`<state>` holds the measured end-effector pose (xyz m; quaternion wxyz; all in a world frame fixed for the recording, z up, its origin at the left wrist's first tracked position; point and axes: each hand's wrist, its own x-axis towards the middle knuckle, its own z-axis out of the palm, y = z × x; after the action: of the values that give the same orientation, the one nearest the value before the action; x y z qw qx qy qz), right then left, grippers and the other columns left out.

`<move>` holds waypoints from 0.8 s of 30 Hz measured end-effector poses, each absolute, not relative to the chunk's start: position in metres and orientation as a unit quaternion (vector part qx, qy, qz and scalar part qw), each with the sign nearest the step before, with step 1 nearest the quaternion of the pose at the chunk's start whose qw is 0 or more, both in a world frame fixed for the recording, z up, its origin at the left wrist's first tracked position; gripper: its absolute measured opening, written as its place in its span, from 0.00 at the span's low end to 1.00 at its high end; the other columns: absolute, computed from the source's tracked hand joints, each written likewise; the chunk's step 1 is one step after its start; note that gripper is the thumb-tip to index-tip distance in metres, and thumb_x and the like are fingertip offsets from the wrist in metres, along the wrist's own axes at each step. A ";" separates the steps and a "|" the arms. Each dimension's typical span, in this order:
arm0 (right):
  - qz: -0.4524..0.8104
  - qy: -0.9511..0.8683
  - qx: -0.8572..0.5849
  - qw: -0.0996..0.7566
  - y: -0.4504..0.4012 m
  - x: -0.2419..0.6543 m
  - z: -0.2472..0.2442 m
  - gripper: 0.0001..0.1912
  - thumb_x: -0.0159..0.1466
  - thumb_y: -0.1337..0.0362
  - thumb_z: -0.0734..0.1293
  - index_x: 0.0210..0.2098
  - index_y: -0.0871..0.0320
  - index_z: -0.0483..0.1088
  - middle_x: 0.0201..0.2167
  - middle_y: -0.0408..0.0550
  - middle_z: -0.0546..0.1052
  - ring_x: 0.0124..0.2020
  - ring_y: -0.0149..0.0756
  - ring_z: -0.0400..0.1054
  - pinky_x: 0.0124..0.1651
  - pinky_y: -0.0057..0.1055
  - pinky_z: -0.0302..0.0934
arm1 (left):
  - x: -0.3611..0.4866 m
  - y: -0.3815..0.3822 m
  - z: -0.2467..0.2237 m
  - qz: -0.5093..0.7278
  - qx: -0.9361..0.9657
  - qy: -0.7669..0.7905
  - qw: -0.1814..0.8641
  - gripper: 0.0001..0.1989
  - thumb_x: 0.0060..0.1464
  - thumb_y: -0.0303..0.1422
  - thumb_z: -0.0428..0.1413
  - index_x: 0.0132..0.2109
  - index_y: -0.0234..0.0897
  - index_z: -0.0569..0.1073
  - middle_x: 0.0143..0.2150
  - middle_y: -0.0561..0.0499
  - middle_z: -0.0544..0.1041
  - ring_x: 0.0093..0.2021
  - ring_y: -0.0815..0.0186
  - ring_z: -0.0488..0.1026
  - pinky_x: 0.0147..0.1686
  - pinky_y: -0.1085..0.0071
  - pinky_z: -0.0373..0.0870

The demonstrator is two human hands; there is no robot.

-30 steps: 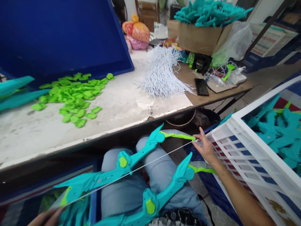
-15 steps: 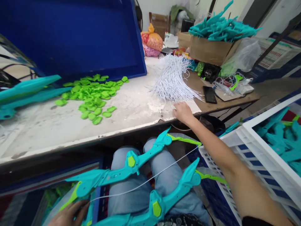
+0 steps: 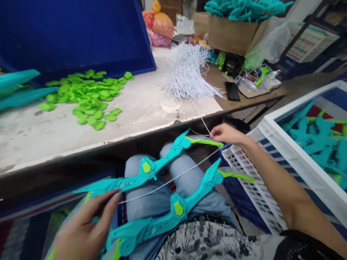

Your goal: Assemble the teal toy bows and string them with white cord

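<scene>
Across my lap lie two turquoise toy bows, the farther bow (image 3: 165,160) and the nearer bow (image 3: 199,196), each with lime-green end pieces and a green centre badge. A white string (image 3: 173,179) runs from the right tip of the farther bow to my left hand (image 3: 88,225), whose thumb and fingers pinch its end. Past that right tip, my right hand (image 3: 226,133) is closed on a second white string (image 3: 202,118), which trails back to the bundle of white strings (image 3: 187,74) on the table.
Loose green pieces (image 3: 89,97) lie on the table (image 3: 141,104) before a tilted blue bin (image 3: 81,32). At the right stands a white crate (image 3: 273,119) of turquoise parts. A phone (image 3: 232,91) and a cardboard box (image 3: 227,34) sit at the table's far right.
My right hand has come back from the table edge towards me, drawing a string out of the bundle. My left hand has risen rightward with the other string's end. The view has shifted.
</scene>
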<state>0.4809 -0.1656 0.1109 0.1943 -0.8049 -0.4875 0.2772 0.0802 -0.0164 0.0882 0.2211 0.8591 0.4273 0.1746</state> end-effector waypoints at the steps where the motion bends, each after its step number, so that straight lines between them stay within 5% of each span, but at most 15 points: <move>1: 0.349 -0.462 -0.770 0.270 -0.203 0.471 0.106 0.07 0.54 0.64 0.66 0.29 0.61 0.74 0.24 0.45 0.76 0.26 0.31 0.69 0.29 0.26 0.62 | 0.101 -0.034 0.097 0.148 0.849 0.394 0.320 0.11 0.52 0.45 0.54 0.38 0.52 0.78 0.35 0.58 0.81 0.35 0.59 0.77 0.36 0.65 0.73; 4: 0.378 -0.331 -0.762 0.408 -0.305 0.436 0.086 0.11 0.52 0.58 0.70 0.28 0.60 0.72 0.23 0.44 0.75 0.24 0.31 0.68 0.28 0.28 0.63 | 0.165 -0.094 0.102 -0.028 0.782 0.218 0.583 0.13 0.53 0.43 0.54 0.37 0.44 0.80 0.39 0.51 0.80 0.37 0.61 0.76 0.39 0.68 0.72; 8: 0.103 -0.183 -0.864 0.458 -0.391 0.392 0.055 0.10 0.54 0.57 0.69 0.29 0.58 0.72 0.22 0.44 0.75 0.24 0.32 0.67 0.29 0.30 0.63 | 0.232 -0.175 0.063 -0.230 0.588 0.158 0.759 0.14 0.52 0.35 0.57 0.45 0.37 0.78 0.43 0.46 0.79 0.35 0.65 0.75 0.38 0.69 0.71; 14: -0.138 -0.191 -0.896 0.377 -0.419 0.366 0.015 0.07 0.60 0.62 0.65 0.31 0.58 0.73 0.27 0.45 0.77 0.24 0.30 0.66 0.31 0.29 0.63 | 0.302 -0.243 0.004 -0.281 0.448 0.301 0.793 0.17 0.50 0.21 0.55 0.49 0.28 0.73 0.32 0.47 0.76 0.29 0.69 0.72 0.30 0.74 0.70; 24: -0.226 -0.251 -0.877 0.342 -0.420 0.368 -0.018 0.06 0.62 0.71 0.63 0.35 0.58 0.72 0.33 0.48 0.78 0.37 0.35 0.72 0.38 0.32 0.67 | 0.338 -0.267 -0.026 -0.257 0.439 0.296 0.809 0.17 0.52 0.20 0.52 0.49 0.29 0.73 0.30 0.48 0.76 0.28 0.70 0.73 0.31 0.74 0.70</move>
<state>0.3683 -0.4199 -0.0184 0.3422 -0.8767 -0.2511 -0.2262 0.3382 -0.2674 -0.0258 0.8088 0.4386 0.2956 -0.2572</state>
